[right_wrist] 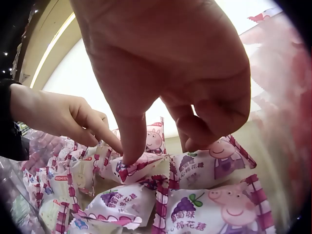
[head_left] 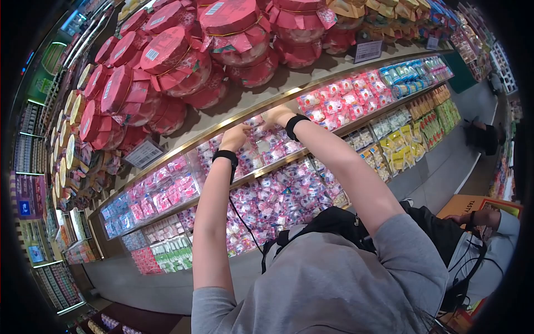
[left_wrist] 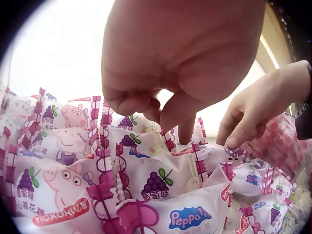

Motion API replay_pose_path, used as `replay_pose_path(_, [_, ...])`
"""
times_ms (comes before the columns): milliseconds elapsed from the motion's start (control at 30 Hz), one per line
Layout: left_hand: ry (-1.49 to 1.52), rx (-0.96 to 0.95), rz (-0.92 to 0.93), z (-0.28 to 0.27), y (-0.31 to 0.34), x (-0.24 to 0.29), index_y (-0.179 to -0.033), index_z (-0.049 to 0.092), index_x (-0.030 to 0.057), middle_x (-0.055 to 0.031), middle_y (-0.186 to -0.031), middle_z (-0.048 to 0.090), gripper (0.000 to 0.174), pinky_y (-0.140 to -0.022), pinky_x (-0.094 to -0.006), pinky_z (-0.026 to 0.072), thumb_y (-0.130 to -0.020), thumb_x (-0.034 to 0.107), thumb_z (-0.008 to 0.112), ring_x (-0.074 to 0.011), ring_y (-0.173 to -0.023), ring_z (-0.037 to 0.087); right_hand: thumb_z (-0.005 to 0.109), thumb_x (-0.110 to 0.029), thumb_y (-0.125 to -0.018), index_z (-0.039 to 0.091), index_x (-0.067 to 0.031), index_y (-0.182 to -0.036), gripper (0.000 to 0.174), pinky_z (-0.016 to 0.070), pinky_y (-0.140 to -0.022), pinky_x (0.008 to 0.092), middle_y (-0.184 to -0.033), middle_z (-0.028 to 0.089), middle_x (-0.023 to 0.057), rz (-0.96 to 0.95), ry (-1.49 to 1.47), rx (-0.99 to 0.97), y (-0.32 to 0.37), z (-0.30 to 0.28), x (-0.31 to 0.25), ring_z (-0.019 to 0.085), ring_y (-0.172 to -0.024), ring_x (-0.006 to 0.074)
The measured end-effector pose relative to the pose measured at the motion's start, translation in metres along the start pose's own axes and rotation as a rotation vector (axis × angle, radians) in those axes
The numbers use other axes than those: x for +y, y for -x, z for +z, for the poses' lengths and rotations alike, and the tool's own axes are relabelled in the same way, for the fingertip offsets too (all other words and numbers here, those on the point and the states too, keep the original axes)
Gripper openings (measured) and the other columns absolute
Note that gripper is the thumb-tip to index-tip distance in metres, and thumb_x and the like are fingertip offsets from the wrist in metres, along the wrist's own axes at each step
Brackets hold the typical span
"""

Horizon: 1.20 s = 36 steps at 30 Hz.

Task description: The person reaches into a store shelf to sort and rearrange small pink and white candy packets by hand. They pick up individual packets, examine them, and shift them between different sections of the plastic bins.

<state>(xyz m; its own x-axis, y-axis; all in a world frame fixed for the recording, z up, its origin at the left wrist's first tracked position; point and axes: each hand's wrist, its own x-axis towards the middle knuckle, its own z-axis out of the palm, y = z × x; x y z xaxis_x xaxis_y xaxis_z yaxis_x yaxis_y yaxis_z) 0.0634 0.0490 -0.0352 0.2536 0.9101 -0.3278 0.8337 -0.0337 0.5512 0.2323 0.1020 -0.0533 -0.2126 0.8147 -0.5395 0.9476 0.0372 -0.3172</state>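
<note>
White and purple packets of grape marshmallows (left_wrist: 68, 185), printed with a cartoon pig, lie heaped in a shelf bin. Over them, my left hand (head_left: 236, 137) points its index finger down among the packets, its tip close to my right hand's work; the other fingers are bent, with nothing seen in them. My right hand (right_wrist: 165, 58) pinches one marshmallow packet (right_wrist: 139, 165), with the thumb against its near side. Part of that packet is hidden behind the thumb. Both hands work side by side, as the left wrist view shows with the right hand (left_wrist: 265, 105) just beyond.
A gold-edged ledge (head_left: 222, 123) runs above the bin, bearing jars with red paper covers (head_left: 172, 58). Pink packets (head_left: 342, 103) fill the bin to the right. A lower tier (head_left: 278, 200) holds more sweets. Another person (head_left: 489, 245) stands close at the right.
</note>
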Motion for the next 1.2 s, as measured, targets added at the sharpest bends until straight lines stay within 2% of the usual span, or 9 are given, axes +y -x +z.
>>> replay_pose_path(233, [0.034, -0.014, -0.004, 0.002, -0.003, -0.002, -0.100, 0.063, 0.0101, -0.0163, -0.089, 0.062, 0.036, -0.075, -0.0314, 0.0437, -0.067, 0.004, 0.049, -0.0263, -0.084, 0.059, 0.076, -0.031, -0.056, 0.062, -0.0081, -0.094, 0.046, 0.0475, -0.074, 0.0325, -0.094, 0.063, 0.0081, -0.070, 0.033, -0.032, 0.033, -0.014, -0.013, 0.059, -0.088, 0.0213])
replay_pose_path(333, [-0.060, -0.073, 0.015, 0.006, -0.008, -0.007, -0.107, 0.059, 0.0169, -0.0116, -0.099, 0.060, 0.039, -0.082, -0.0329, 0.0419, -0.072, 0.007, 0.045, -0.0266, -0.093, 0.056, 0.077, -0.029, -0.055, 0.062, -0.0096, -0.095, 0.047, 0.0474, -0.075, 0.0328, -0.096, 0.062, 0.0081, -0.051, 0.032, -0.015, 0.028, -0.010, -0.012, 0.058, -0.091, 0.0227])
replay_pose_path(433, [0.092, -0.091, 0.026, 0.012, -0.012, -0.016, -0.106, 0.059, 0.0159, -0.0123, -0.101, 0.059, 0.037, -0.083, -0.0333, 0.0415, -0.073, 0.008, 0.045, -0.0276, -0.094, 0.055, 0.077, -0.029, -0.055, 0.062, -0.0095, -0.096, 0.048, 0.0472, -0.076, 0.0326, -0.098, 0.061, 0.0088, -0.068, 0.022, 0.044, 0.020, -0.002, -0.010, 0.058, -0.093, 0.0234])
replay_pose_path(533, [-0.004, 0.032, 0.132, 0.008, -0.004, -0.006, -0.097, 0.064, 0.0099, -0.0177, -0.088, 0.057, 0.031, -0.074, -0.0325, 0.0435, -0.071, 0.002, 0.049, -0.0276, -0.081, 0.056, 0.075, -0.025, -0.059, 0.062, -0.0096, -0.096, 0.042, 0.0474, -0.076, 0.0336, -0.100, 0.061, 0.0089, -0.073, 0.075, 0.029, 0.012, 0.001, -0.008, 0.058, -0.094, 0.0238])
replay_pose_path(667, [-0.017, -0.018, 0.093, 0.002, -0.002, 0.000, -0.095, 0.064, 0.0109, -0.0150, -0.091, 0.058, 0.026, -0.078, -0.0338, 0.0431, -0.072, 0.013, 0.051, -0.0284, -0.086, 0.056, 0.068, -0.017, -0.065, 0.063, -0.0088, -0.096, 0.032, 0.0479, -0.074, 0.0363, -0.100, 0.061, 0.0095, -0.023, 0.056, 0.039, 0.002, 0.008, -0.006, 0.058, -0.094, 0.0248])
replay_pose_path(900, [0.027, 0.056, 0.149, 0.004, -0.002, -0.005, -0.084, 0.064, 0.0027, -0.0177, -0.077, 0.059, 0.021, -0.069, -0.0336, 0.0442, -0.071, 0.017, 0.057, -0.0275, -0.074, 0.057, 0.071, -0.021, -0.061, 0.063, -0.0083, -0.095, 0.037, 0.0476, -0.074, 0.0347, -0.099, 0.061, 0.0110, -0.025, 0.007, 0.029, 0.007, 0.003, -0.006, 0.058, -0.093, 0.0257])
replay_pose_path(1000, [-0.050, -0.057, 0.109, 0.004, -0.006, -0.010, -0.089, 0.064, 0.0090, -0.0142, -0.086, 0.061, 0.024, -0.076, -0.0351, 0.0444, -0.073, 0.022, 0.052, -0.0290, -0.082, 0.058, 0.074, -0.022, -0.058, 0.063, -0.0090, -0.095, 0.041, 0.0473, -0.075, 0.0341, -0.099, 0.061, 0.0114, 0.011, 0.004, 0.077, 0.005, 0.005, -0.005, 0.058, -0.093, 0.0259])
replay_pose_path(1133, [-0.046, -0.060, 0.088, 0.007, -0.007, -0.012, -0.086, 0.065, 0.0079, -0.0147, -0.084, 0.062, 0.023, -0.075, -0.0347, 0.0449, -0.072, 0.023, 0.054, -0.0282, -0.081, 0.059, 0.075, -0.023, -0.056, 0.063, -0.0070, -0.093, 0.041, 0.0468, -0.076, 0.0340, -0.100, 0.060, 0.0120, 0.045, 0.006, 0.037, 0.000, 0.008, -0.004, 0.058, -0.093, 0.0256])
replay_pose_path(1200, [-0.031, 0.004, 0.138, 0.008, -0.005, -0.012, -0.081, 0.065, 0.0014, -0.0158, -0.075, 0.061, 0.021, -0.069, -0.0332, 0.0442, -0.072, 0.019, 0.058, -0.0264, -0.072, 0.058, 0.075, -0.022, -0.056, 0.064, -0.0061, -0.092, 0.041, 0.0465, -0.077, 0.0339, -0.102, 0.060, 0.0124, 0.062, 0.006, 0.043, -0.007, 0.013, -0.002, 0.057, -0.094, 0.0252])
